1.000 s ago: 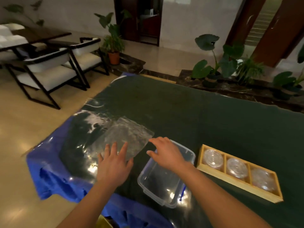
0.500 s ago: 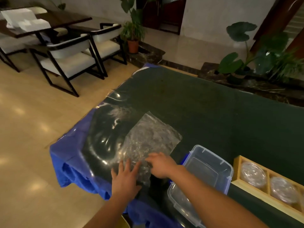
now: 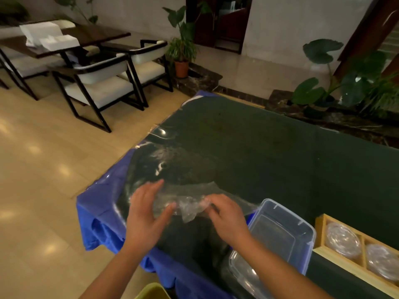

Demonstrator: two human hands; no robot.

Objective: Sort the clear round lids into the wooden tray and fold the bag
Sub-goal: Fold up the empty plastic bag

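Observation:
A clear plastic bag (image 3: 190, 201) lies crumpled and partly folded over on the dark green table near its left front corner. My left hand (image 3: 146, 214) rests flat on the bag's left part, fingers spread. My right hand (image 3: 226, 216) pinches the bag's near edge and holds it lifted. At the right edge stands the wooden tray (image 3: 321, 234), with a clear round lid (image 3: 343, 240) in one compartment and another clear lid (image 3: 382, 262) in the compartment beside it.
An empty clear plastic box (image 3: 287, 229) with blue clips sits between my right hand and the tray. A blue cloth (image 3: 99, 212) hangs over the table's left edge. Chairs (image 3: 103, 87) and potted plants (image 3: 183, 52) stand beyond the table. A yellow-green object (image 3: 153, 291) shows at the bottom edge.
The bag was lying flat; my right hand has taken its edge and pulled it over, so it now looks narrower and crumpled. The view has swung left, cutting off part of the tray.

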